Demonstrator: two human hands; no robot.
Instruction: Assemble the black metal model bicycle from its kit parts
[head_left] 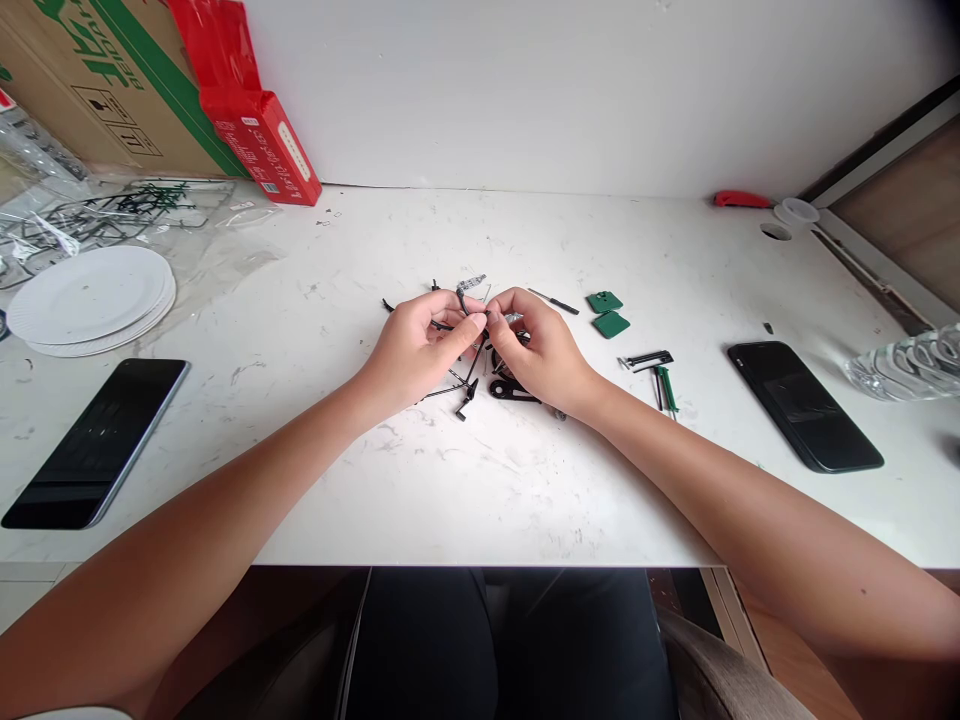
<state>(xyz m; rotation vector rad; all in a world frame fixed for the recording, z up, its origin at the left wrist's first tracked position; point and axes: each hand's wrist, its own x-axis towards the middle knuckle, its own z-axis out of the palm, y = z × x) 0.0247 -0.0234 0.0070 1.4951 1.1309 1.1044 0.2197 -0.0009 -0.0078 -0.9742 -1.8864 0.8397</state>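
Observation:
Over the middle of the table, my left hand [421,345] and my right hand [541,347] meet fingertip to fingertip, both closed in a pinch. In the left one is a thin black model part [462,297], with a silver-grey piece [472,284] at its top end. Whatever sits between my right thumb and finger is too small and hidden to name. Under the hands lies a black model frame of thin rods [471,385], partly covered by my fingers. A black link-shaped part [506,390] lies below my right fingers.
Right of my hands lie a small screwdriver [555,301], green plates [612,323] and small black and green parts [664,385]. Phones [97,440] [806,405] flank my forearms. At left are white plates [94,300], part sprues [150,200], a red box [259,145] and a carton [112,90].

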